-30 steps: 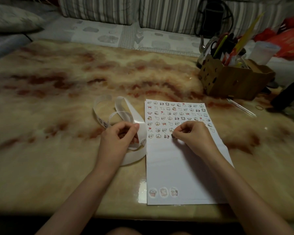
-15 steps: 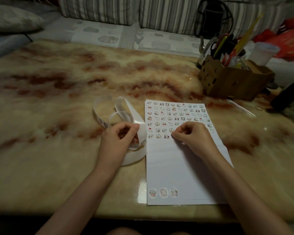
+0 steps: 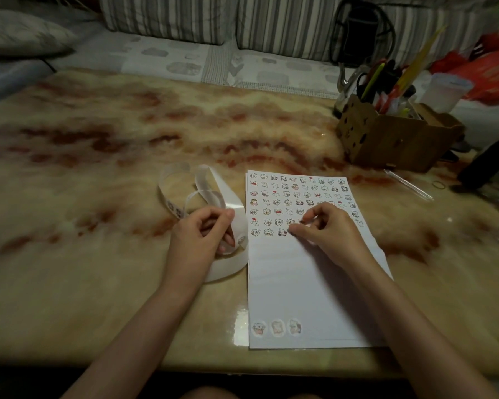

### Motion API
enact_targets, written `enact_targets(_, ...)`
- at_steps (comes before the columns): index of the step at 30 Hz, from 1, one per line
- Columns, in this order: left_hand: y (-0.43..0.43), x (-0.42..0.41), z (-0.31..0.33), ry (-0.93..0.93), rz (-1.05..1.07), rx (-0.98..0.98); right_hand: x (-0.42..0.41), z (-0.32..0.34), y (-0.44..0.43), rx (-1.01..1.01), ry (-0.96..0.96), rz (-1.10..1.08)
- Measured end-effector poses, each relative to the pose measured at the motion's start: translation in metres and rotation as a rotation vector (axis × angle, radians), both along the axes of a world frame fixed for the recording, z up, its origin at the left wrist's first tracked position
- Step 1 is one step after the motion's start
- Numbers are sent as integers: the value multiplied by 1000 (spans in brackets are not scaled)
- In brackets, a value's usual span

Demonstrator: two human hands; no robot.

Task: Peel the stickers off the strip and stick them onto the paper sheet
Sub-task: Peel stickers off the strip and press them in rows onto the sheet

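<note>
A white paper sheet (image 3: 303, 286) lies on the marble-patterned table, its upper part covered with rows of small cartoon stickers (image 3: 288, 194) and three larger ones near its bottom left corner. A curly white sticker strip (image 3: 202, 182) loops just left of the sheet. My left hand (image 3: 202, 234) pinches a loop of that strip beside the sheet's left edge. My right hand (image 3: 326, 228) rests on the sheet with curled fingers, its fingertips pressed down at the end of the lowest sticker row. Whether a sticker lies under the fingertips is hidden.
A brown cardboard box (image 3: 392, 136) full of pens and scissors stands at the table's back right, a clear plastic pen (image 3: 409, 184) lying in front of it. A rubber band (image 3: 439, 184) and a dark object (image 3: 484, 162) sit at the far right. Striped cushions run behind the table.
Almost nothing has moved. My right hand's fingertips have shifted slightly on the lowest sticker row; my left hand keeps its hold on the strip.
</note>
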State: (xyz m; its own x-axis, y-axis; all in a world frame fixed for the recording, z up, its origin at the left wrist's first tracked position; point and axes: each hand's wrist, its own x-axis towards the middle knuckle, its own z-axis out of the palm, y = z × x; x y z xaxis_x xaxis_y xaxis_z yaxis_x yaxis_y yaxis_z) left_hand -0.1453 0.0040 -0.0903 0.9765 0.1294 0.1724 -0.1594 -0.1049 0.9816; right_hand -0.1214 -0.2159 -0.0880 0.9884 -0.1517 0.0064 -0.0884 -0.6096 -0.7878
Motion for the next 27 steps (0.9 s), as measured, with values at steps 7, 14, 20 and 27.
enact_targets(7, 1, 0, 0, -18, 16, 2, 1, 3, 2, -17, -28, -10)
enact_targets(14, 1, 0, 3, -38, 35, -54, -24, 24, 55, 305, -184, 294)
enact_targets(20, 1, 1, 3, -52, 40, -66, -29, 21, 72, 406, -201, 340)
enact_targets(27, -1, 0, 4, -59, -14, -86, -28, 21, 71, 488, -179, 288)
